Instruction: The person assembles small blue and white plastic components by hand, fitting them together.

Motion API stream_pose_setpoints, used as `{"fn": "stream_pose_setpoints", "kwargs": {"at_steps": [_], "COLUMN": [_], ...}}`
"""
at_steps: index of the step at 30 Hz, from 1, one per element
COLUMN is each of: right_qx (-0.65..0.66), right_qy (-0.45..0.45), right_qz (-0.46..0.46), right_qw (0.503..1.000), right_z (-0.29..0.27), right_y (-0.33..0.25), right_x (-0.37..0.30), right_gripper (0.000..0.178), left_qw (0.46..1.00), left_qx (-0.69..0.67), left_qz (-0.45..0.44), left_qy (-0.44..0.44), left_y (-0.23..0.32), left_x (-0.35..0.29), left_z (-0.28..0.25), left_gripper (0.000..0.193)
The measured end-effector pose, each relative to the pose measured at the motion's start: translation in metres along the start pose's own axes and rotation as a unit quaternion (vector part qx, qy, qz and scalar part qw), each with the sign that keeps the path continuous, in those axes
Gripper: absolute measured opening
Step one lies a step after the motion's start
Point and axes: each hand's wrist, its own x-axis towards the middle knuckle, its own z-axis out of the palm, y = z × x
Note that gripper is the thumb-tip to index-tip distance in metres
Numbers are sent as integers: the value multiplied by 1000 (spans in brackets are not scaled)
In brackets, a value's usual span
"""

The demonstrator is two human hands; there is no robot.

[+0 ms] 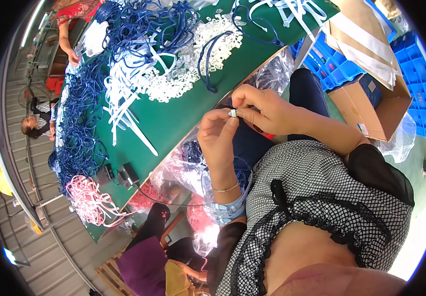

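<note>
Both my hands meet over my lap, just off the table's edge. A small white plastic piece (232, 113) sits between them, pinched by the thumb and forefinger of my left hand (216, 140). My right hand (267, 112) closes its thumb and bent forefinger against the other side of that piece, where something small and dark shows; I cannot make out what it is. On the green table (168, 118) beyond lies a pile of similar small white plastic pieces (173, 86), with a dark blue strap (204, 64) across its right part.
White straps (124, 89), tangled blue straps (82, 108) and pink straps (92, 200) cover the table's left side. A small black device (127, 175) with a cable stands near the edge. To my right are a cardboard box (371, 116) and blue crates (334, 66). A co-worker's hand (74, 57) is across the table.
</note>
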Motion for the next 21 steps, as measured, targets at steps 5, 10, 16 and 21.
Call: {"fn": "stream_pose_setpoints", "kwargs": {"at_steps": [5, 10, 16, 21], "right_qx": [-19, -17, -104, -78], "right_qy": [-28, -81, -26, 39], "right_qz": [-18, -11, -54, -13], "right_qw": [999, 996, 993, 996], "right_z": [0, -4, -5, -10], "right_y": [6, 14, 25, 27], "right_x": [-1, 0, 4, 9], "right_gripper": [15, 23, 20, 14], "left_qw": [996, 987, 983, 970], "left_qx": [21, 90, 138, 223], "left_qz": [-73, -107, -88, -42], "left_qy": [-38, -77, -88, -85], "left_y": [3, 12, 12, 19], "left_x": [5, 8, 22, 45], "left_z": [-10, -12, -14, -27], "left_gripper": [10, 9, 12, 11]}}
